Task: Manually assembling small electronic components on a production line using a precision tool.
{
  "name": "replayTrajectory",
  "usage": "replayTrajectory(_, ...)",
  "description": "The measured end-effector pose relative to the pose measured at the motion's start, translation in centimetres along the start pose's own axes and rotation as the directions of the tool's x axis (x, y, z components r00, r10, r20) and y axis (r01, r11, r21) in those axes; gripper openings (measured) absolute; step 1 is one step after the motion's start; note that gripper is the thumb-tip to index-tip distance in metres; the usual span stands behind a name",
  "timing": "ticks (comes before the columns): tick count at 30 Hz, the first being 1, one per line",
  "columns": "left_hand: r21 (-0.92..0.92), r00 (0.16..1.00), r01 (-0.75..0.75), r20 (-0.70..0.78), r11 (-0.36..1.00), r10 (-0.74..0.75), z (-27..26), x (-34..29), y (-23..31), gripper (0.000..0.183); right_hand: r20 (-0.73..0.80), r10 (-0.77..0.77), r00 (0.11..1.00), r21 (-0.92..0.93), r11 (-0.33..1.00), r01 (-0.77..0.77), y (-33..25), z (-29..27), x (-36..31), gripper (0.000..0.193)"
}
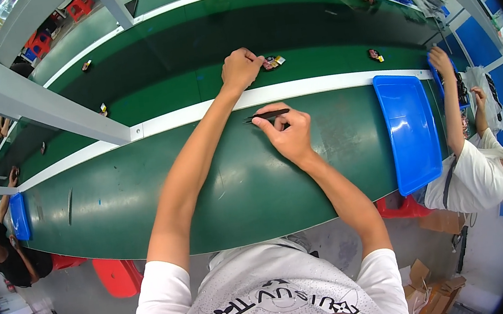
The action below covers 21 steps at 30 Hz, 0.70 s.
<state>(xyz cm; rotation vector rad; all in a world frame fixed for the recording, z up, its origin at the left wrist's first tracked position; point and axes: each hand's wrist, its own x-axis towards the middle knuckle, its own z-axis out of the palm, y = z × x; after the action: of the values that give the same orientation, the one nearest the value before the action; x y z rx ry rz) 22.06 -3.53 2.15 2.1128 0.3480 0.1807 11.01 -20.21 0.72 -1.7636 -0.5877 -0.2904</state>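
Note:
My left hand [243,70] reaches over the white rail onto the green belt. Its fingers are closed at the left end of a small dark-and-pink part with a yellow and white tag [274,62]; the fingertips are partly hidden. Closer to me, above the green worktop, my right hand [289,132] is closed round a pair of black tweezers [271,114]. The tweezers' thin tips point left, towards my left forearm, with nothing visible between them.
Similar small parts lie on the belt, one [375,55] to the right. A blue tray [412,134] lies on the worktop at right. A grey post [50,100] slants across the left. Co-workers reach in at right, far side and far left. A red stool [117,277] stands below.

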Motion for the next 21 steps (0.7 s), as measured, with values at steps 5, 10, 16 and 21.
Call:
replayTrajectory(5,0.258,0.999,0.016,-0.032,0.966,-0.008,1.3,0.7,1.0,0.031,0.027,0.009,1.000,-0.033,0.999,-0.008,0.2,-0.2,-0.1,0.055)
replayTrajectory(10,0.149,0.997,-0.015,0.071,0.989,0.004,-0.4,-0.2,0.6,0.031,0.001,-0.058,0.998,-0.029,0.998,0.058,0.0,-0.1,-0.1,0.052)
replayTrajectory(16,-0.358,0.998,-0.052,0.010,0.932,0.060,-5.0,-7.6,-2.1,0.019,0.006,-0.027,1.000,-0.034,0.999,0.027,0.1,0.0,-0.4,0.031)
replayTrajectory(21,-0.489,1.000,-0.023,-0.029,0.872,0.010,-6.4,-14.6,-4.9,0.015,0.063,0.063,0.996,0.058,0.996,-0.066,-0.4,0.1,-0.5,0.014)
